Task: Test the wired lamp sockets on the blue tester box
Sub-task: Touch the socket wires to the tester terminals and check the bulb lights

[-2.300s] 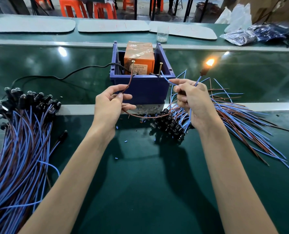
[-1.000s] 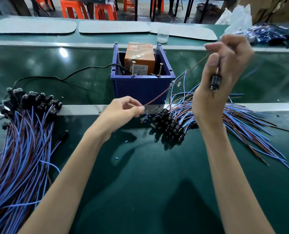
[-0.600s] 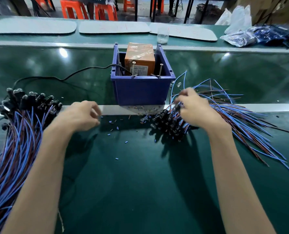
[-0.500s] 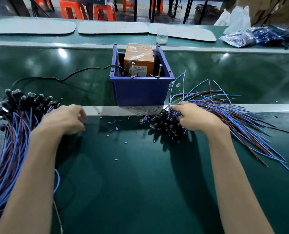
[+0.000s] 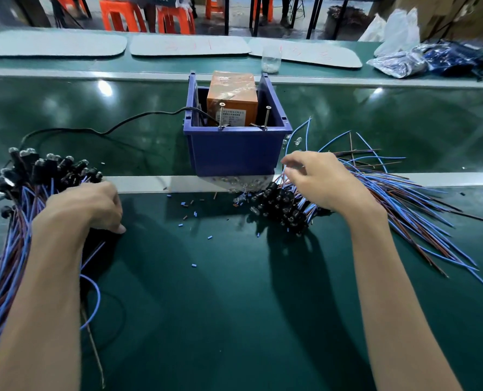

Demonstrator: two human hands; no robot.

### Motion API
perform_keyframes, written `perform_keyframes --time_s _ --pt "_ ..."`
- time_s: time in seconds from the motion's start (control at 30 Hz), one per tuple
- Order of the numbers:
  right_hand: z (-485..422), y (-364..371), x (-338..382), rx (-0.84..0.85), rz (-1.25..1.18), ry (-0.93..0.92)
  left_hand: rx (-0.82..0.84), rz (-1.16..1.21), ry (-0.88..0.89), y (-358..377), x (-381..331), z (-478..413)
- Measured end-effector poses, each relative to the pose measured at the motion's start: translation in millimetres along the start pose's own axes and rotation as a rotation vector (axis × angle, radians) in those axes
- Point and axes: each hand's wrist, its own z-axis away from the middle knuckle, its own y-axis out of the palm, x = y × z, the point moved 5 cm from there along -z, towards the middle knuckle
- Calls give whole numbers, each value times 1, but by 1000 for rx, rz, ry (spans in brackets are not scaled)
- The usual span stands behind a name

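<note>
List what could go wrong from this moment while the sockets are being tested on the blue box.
1. The right hand is reaching into the tangled right pile; pulling one socket may drag others along or snag wires.
2. Two bare screws stand on the blue tester box rim, close to the right hand; if they are live contacts, a finger could brush them.
3. Loose glass bulbs lie by the box front, where a hand or wires could crush or scatter them.

Glossy blue plastic tester box (image 5: 236, 153), matt green belt (image 5: 220, 306).
</note>
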Motion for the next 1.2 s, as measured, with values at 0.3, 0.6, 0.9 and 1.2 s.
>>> perform_keyframes --time_s 0.3,0.6,0.9,1.2 --pt "7 2 29 -7 -233 -170 39 -12 71 -5 -11 11" --pt "14 21 48 193 -344 -268 -469 347 609 -34 -100 60" --pt "19 11 49 249 -774 -390 -448 1065 1027 -35 -148 111" --pt "18 -20 44 -141 -981 -396 455 1157 622 -7 -160 104"
